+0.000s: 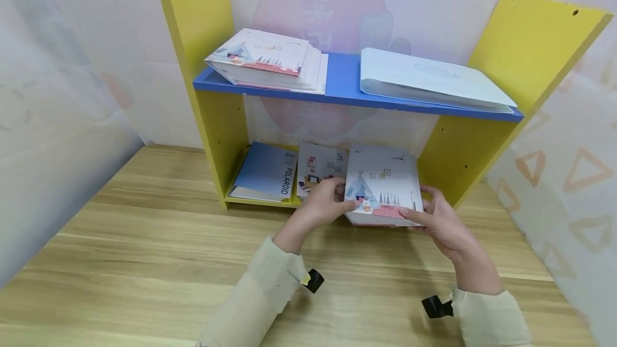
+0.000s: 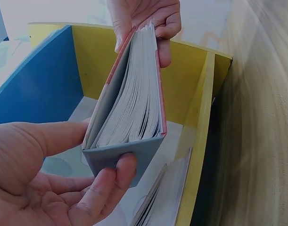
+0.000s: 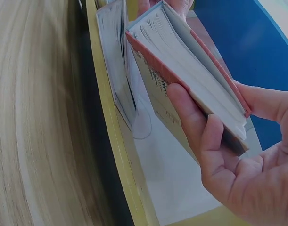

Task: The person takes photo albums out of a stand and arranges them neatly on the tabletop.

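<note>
Both hands hold a thick photo album (image 1: 383, 181) with a tent picture on its cover, at the right of the lower shelf. My left hand (image 1: 325, 200) grips its left side, thumb on the cover and fingers beneath. At the opposite side my right hand (image 1: 441, 221) pinches it near the front corner. The left wrist view shows the album's pages (image 2: 134, 99) fanned between the covers, with the left fingers under the blue-grey spine. In the right wrist view, the right thumb and fingers clasp the two covers at the open edge.
A yellow-sided shelf unit (image 1: 204, 138) with a blue middle board (image 1: 343, 76) stands on the wooden table (image 1: 144, 240). Below lie a blue POLAROID album (image 1: 265, 170) and another patterned album (image 1: 320, 162). Above rest a stack of albums (image 1: 265, 58) and a pale green album (image 1: 434, 79).
</note>
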`<state>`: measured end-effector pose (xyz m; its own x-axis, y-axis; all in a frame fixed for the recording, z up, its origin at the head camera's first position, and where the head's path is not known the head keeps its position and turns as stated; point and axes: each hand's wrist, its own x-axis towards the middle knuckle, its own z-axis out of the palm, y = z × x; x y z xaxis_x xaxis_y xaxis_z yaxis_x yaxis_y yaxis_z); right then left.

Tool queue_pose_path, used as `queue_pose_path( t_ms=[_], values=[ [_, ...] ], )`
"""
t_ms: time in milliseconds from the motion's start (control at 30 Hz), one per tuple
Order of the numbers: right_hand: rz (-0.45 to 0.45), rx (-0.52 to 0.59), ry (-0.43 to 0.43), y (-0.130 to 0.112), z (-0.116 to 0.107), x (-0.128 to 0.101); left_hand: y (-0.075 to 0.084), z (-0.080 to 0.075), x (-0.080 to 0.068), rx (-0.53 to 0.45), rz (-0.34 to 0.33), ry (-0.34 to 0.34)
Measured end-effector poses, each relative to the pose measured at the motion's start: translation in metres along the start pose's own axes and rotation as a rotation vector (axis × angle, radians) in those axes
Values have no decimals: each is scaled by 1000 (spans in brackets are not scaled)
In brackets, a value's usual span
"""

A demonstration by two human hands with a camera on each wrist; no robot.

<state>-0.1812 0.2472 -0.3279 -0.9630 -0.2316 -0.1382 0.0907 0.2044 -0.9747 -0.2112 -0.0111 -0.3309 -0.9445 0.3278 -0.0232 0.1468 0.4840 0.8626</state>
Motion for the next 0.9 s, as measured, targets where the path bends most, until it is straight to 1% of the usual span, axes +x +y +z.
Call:
queue_pose_path(
  t_ms=[167, 500, 600, 767, 900],
  values=[
    [-5, -5, 9, -3, 3, -1, 0, -3, -3, -12, -10, -4],
    [23, 20, 13, -2, 19, 0, -6, -13, -12, 35, -31, 11],
    [27, 19, 16, -2, 23, 1, -8, -16, -14, 33, -38, 16],
    [25, 19, 29, -4, 29, 1, -10, -20, -17, 29, -34, 18],
    [30, 26, 38, -6, 33, 1, -8, -24, -20, 52, -30, 32]
  ],
)
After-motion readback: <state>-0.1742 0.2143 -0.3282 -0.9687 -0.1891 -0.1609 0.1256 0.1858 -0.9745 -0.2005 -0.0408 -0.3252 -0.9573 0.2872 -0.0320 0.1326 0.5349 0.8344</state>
